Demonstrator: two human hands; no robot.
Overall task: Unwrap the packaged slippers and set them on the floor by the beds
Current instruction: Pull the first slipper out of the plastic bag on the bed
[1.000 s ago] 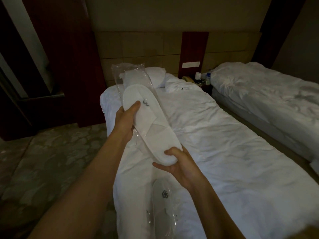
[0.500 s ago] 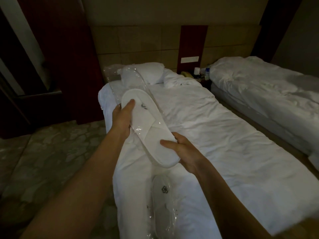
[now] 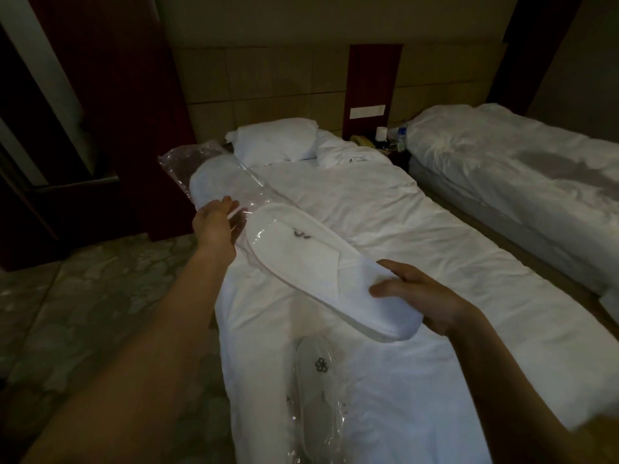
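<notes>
While right hand (image 3: pixel 425 296) grips bare slippers (image 3: pixel 318 272), left hand (image 3: pixel 217 226) spread, holding nothing, beside wrapper (image 3: pixel 214 172); second pack (image 3: pixel 318 390) unopened on bed (image 3: pixel 418 229); floor placement pending.

A white slipper (image 3: pixel 321 279) with a grey logo, partly drawn from its clear plastic wrapper (image 3: pixel 214 175), slants from ten o'clock to four. A second wrapped slipper (image 3: pixel 318 396) lies at six o'clock on the bed (image 3: pixel 435 246).

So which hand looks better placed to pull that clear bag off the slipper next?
Probably the left hand: it is open beside the plastic wrapper, while the right hand already grips the slipper by its near end.
</notes>
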